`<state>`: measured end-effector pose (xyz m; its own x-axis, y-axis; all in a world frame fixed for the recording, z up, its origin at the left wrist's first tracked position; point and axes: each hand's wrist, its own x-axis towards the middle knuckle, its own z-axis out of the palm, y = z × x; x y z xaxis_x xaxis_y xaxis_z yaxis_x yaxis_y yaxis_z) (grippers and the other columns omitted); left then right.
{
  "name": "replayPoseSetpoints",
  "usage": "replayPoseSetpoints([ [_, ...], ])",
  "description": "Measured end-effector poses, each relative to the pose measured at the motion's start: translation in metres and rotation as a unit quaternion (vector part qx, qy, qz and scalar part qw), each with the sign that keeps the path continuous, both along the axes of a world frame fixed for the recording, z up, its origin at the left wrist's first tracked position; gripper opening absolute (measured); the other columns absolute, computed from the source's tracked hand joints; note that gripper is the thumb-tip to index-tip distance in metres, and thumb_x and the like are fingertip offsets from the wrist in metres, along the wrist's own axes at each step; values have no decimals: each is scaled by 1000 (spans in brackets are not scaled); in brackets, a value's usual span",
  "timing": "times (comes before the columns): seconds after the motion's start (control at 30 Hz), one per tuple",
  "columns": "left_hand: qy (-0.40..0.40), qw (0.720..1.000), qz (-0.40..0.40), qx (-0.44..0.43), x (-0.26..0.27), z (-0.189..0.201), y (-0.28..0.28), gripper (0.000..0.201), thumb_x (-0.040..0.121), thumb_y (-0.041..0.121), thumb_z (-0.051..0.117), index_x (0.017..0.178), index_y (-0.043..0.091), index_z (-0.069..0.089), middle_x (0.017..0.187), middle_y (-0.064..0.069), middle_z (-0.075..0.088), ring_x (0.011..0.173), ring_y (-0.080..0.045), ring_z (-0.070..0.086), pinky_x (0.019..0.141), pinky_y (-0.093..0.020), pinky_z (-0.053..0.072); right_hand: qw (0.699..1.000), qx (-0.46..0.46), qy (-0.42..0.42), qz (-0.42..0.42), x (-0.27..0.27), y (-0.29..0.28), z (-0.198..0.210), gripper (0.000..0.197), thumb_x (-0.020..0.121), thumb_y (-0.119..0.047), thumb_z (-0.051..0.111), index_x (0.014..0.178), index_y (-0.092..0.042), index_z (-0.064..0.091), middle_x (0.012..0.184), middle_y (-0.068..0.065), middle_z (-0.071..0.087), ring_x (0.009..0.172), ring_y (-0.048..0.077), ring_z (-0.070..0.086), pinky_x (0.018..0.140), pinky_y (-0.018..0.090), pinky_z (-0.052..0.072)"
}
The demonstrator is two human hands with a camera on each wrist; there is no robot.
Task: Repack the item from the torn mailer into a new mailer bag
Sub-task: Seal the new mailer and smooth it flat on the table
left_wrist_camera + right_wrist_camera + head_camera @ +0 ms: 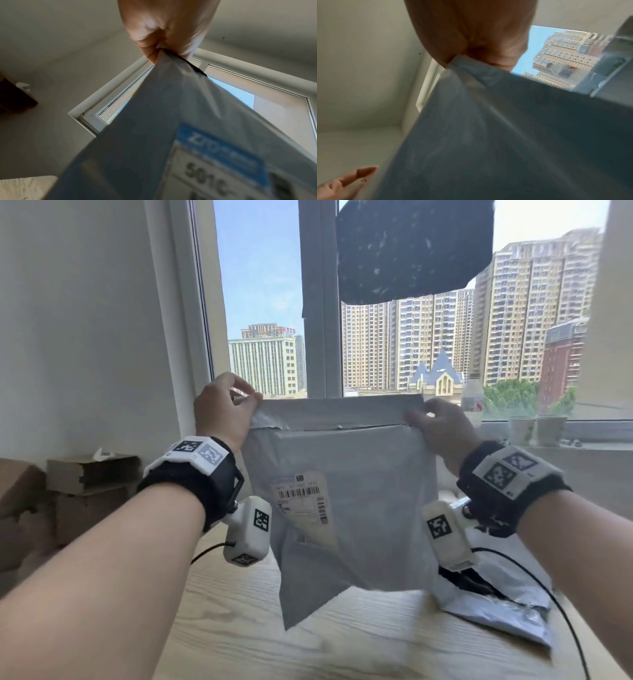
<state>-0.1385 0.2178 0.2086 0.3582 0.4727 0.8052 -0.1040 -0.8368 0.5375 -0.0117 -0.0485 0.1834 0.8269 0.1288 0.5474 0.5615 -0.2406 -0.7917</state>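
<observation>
A grey mailer bag (346, 501) with a barcode label (301, 498) hangs upright in the air above the wooden table (239, 628). My left hand (226, 405) pinches its top left corner and my right hand (442, 426) pinches its top right corner. A flat boxy shape shows through the plastic. In the left wrist view my fingers (154, 52) pinch the mailer bag (171, 108), and a blue-headed label (219, 151) faces the camera. The right wrist view shows my fingers (453, 54) pinching the grey mailer bag (488, 135). A second crumpled mailer (496, 601) with a black inside lies on the table at the right.
Cardboard boxes (85, 484) stand at the left against the wall. Two paper cups (537, 429) and a plastic bottle (472, 402) sit on the window sill. Black cables (548, 594) trail across the table on the right. A window (342, 302) fills the back.
</observation>
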Motion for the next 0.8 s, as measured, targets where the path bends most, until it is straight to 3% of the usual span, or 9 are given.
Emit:
replayPoseSetpoints([
  [0.13,63,997,-11,-33,43,-22,22,18,86,27,70,99,14,65,94,-3,67,84,-19,63,72,-26,45,992,-69,102,-11,40,23,-30,22,91,-20,59,103,-4,66,89,8,62,71,17,56,70,34,53],
  [0.2,167,980,-41,-99,67,-44,36,40,89,35,65,124,18,54,115,-9,65,100,-27,64,81,-31,49,982,-118,139,-46,65,37,-53,30,94,-20,55,111,1,65,99,13,66,75,20,60,66,30,49],
  [0.3,398,898,-42,-185,94,-93,55,78,89,52,57,150,21,19,138,-17,50,111,-34,61,97,-45,48,948,-210,217,-100,89,54,-93,51,97,-31,49,133,4,42,131,21,54,117,34,54,95,38,43],
  [0.4,522,802,-67,-280,94,-146,63,79,91,53,53,150,11,21,131,-23,52,83,-29,66,80,-43,57,917,-342,193,-75,90,66,-129,57,97,-36,48,139,-2,31,139,20,46,127,34,46,101,39,39],
  [0.47,605,725,-75,-321,83,-172,57,79,91,54,51,150,10,22,126,-22,59,85,-26,67,68,-33,58,905,-400,142,-20,80,75,-146,54,95,-37,51,139,-9,37,139,14,49,123,30,50,101,37,42],
  [0.53,700,653,-74,-280,71,-191,46,86,90,58,51,151,10,16,130,-18,60,109,-24,64,88,-35,53,892,-436,100,62,61,85,-160,52,94,-36,52,141,-17,39,141,7,49,124,25,51,103,38,42],
  [0.57,727,630,-82,-260,65,-198,39,88,88,59,53,152,10,17,130,-14,60,109,-19,63,96,-36,48,878,-460,78,108,49,89,-165,52,95,-36,52,143,-21,38,144,4,46,127,23,49,106,38,40],
  [0.7,733,604,-117,-290,54,-219,19,61,86,35,69,133,1,49,101,-5,73,80,-12,69,74,-27,55,776,-594,32,210,13,101,-180,61,94,-47,47,149,-29,26,153,-1,35,135,22,41,111,39,35],
  [0.8,704,643,-100,-283,44,-227,9,25,90,6,62,112,-4,62,102,-13,73,54,-9,66,46,-18,50,714,-667,77,196,2,95,-182,63,94,-51,44,148,-25,26,143,8,48,125,26,50,102,35,41],
])
